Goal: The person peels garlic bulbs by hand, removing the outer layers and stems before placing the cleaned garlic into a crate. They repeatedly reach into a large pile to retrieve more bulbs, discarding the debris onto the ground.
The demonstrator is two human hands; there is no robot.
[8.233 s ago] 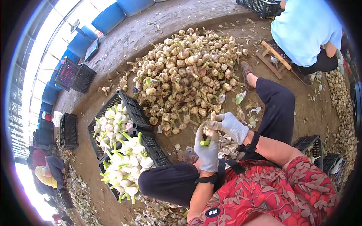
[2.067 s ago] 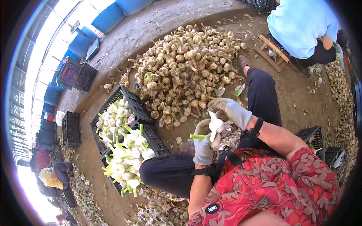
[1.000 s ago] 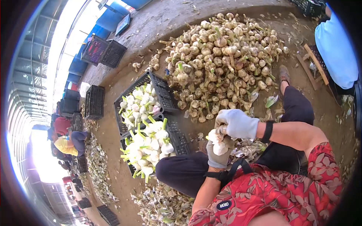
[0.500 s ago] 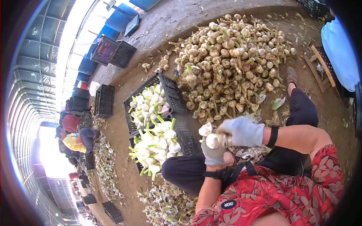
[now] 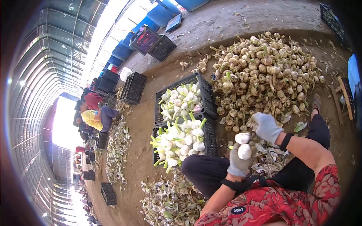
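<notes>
Two white garlic bulbs (image 5: 244, 151) are held in my left hand (image 5: 239, 162), which wears a pale glove with its fingers wrapped round them. Just above and to the right, my right hand (image 5: 267, 128), also gloved, has its fingers curled together at the edge of the garlic pile; what they hold, if anything, is too small to make out. Unpeeled brown garlic (image 5: 264, 71) is heaped beyond my hands. To the left, one black crate (image 5: 209, 96) holds white bulbs, and a nearer crate (image 5: 211, 141) is piled with white garlic with green stems (image 5: 181, 141).
Peeled skins (image 5: 171, 199) lie on the ground beside my knee and between my legs. Farther left are black crates (image 5: 132, 88) and seated people (image 5: 94, 116). A wooden frame (image 5: 345, 98) and part of something blue are at the right edge.
My right hand has moved up and away from the bulbs, apart from my left hand. My left hand keeps hold of the garlic. The whole view has shifted, moving the scene rightward and down.
</notes>
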